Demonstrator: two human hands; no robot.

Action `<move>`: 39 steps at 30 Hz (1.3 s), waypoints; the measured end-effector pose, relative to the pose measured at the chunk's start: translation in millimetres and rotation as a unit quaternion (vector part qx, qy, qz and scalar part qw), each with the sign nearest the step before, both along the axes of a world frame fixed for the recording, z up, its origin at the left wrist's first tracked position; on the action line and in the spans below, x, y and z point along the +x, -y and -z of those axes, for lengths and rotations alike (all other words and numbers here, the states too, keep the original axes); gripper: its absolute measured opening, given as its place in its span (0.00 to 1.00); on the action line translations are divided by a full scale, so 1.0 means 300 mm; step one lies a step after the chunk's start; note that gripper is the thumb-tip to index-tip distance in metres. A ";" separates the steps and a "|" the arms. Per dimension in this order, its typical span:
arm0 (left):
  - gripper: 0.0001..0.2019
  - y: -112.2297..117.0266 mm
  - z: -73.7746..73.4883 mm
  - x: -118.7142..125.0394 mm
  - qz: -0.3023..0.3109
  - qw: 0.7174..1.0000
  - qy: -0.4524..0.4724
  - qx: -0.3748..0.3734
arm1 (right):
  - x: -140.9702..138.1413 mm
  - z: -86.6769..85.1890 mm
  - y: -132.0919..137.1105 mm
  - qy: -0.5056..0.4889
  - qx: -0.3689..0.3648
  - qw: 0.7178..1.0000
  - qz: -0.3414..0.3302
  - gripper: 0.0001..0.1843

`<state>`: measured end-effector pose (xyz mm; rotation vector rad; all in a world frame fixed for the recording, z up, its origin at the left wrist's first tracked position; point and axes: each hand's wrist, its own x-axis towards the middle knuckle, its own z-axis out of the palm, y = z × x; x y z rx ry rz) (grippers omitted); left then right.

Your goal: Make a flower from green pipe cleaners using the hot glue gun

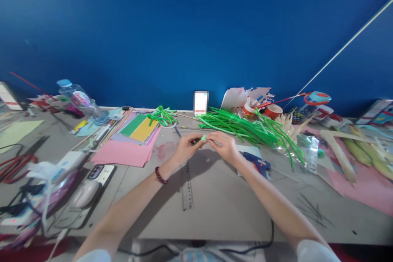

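Note:
Over the middle of the table, my two hands meet at the fingertips around a small light-green piece (203,138), its kind too small to make out. The fingers of my left hand (188,147) are pinched on it from the left. Thumb and forefinger of my right hand (223,145) close on its right side. Below my left hand lies a clear ruler (187,190), flat on the table. A dark blue glue gun (258,164) rests just right of my right hand. Behind the hands spreads a bundle of bright green pipe cleaners (239,126).
At left are pink paper sheets (123,152), a phone (102,172) with a white mouse (87,193), scissors (21,163) and a tilted plastic bottle (78,96). More green pipe cleaners (162,115) lie behind. Paper cups (272,111) and corn husks (357,151) stand or lie at right.

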<state>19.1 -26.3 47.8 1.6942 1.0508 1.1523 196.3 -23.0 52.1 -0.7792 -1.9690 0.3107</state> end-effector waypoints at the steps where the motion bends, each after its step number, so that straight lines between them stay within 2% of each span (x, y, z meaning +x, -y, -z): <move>1: 0.17 -0.001 0.002 0.001 0.000 1.000 0.001 -0.001 | -0.001 0.002 0.000 -0.001 0.002 1.000 0.004 0.10; 7: 0.17 0.003 0.003 0.003 -0.001 1.000 0.022 0.006 | -0.006 0.016 -0.001 -0.013 0.011 1.000 0.010 0.09; 14: 0.15 -0.001 0.010 0.001 -0.004 0.999 0.011 0.030 | -0.011 0.018 0.007 -0.033 -0.034 0.999 0.005 0.08; 17: 0.13 -0.003 0.010 -0.002 -0.022 0.997 -0.021 0.075 | -0.013 0.009 0.005 -0.092 -0.122 0.988 0.000 0.08; 20: 0.11 0.001 0.008 -0.007 -0.032 0.988 -0.056 0.141 | -0.007 -0.003 -0.003 -0.152 -0.233 0.961 -0.016 0.10; 22: 0.10 0.004 0.008 -0.011 -0.029 0.982 -0.074 0.171 | 0.001 -0.011 -0.009 -0.143 -0.253 0.956 -0.027 0.10; 27: 0.09 0.006 0.023 -0.016 -0.035 0.970 -0.102 0.219 | 0.007 -0.017 -0.009 -0.080 -0.201 0.976 -0.024 0.05; 32: 0.09 0.003 0.049 -0.016 -0.039 0.953 -0.133 0.270 | -0.003 -0.014 -0.003 -0.041 -0.173 0.984 -0.014 0.04; 39: 0.09 0.004 0.055 -0.017 -0.030 0.951 -0.161 0.264 | 0.001 -0.026 0.001 0.008 -0.102 0.994 -0.035 0.05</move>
